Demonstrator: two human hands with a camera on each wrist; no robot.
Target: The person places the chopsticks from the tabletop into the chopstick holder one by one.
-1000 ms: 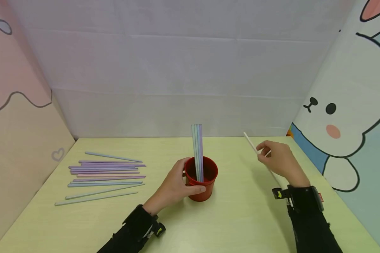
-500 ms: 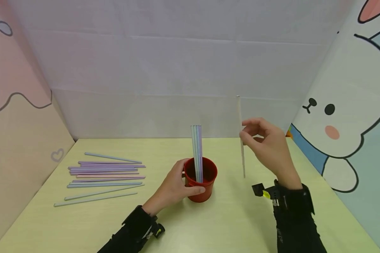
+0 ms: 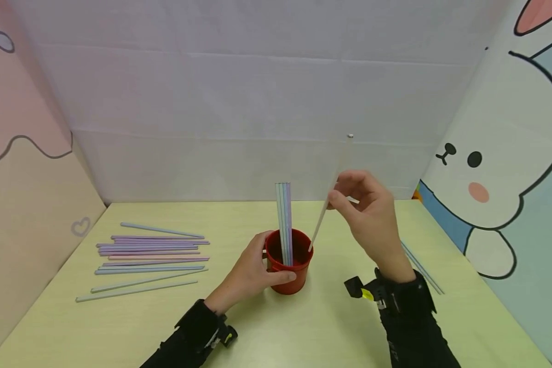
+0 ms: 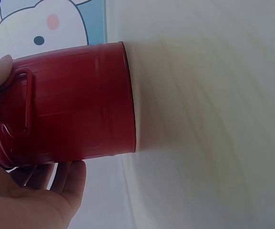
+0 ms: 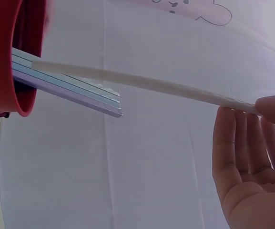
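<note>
My left hand [image 3: 253, 271] grips a small red bucket [image 3: 289, 281], thumb across its front. A loop handle [image 4: 20, 102] shows on the bucket's side in the left wrist view. Several pastel straw-like sticks [image 3: 283, 220] stand upright inside, green through blue to purple, side by side. Higher, to the right, my right hand [image 3: 365, 217] pinches a thin white straw-like stick [image 3: 323, 214] between thumb and fingertips. This stick tilts, its lower tip at the bucket's right rim. In the right wrist view, its far end overlaps the sticks in the bucket.
On the left of the table [image 3: 267, 337] lie several loose purple, pink, blue and green sticks [image 3: 152, 250], roughly parallel. Thin pale sticks [image 3: 423, 268] lie at the right, partly behind my right forearm. A pale backdrop [image 3: 257, 102] and printed side panels [image 3: 510, 168] enclose the table.
My right hand has risen and moved left with the white stick, which swung upright and then tilted down toward the bucket. Sticks behind the right forearm came into view. The left hand stays put.
</note>
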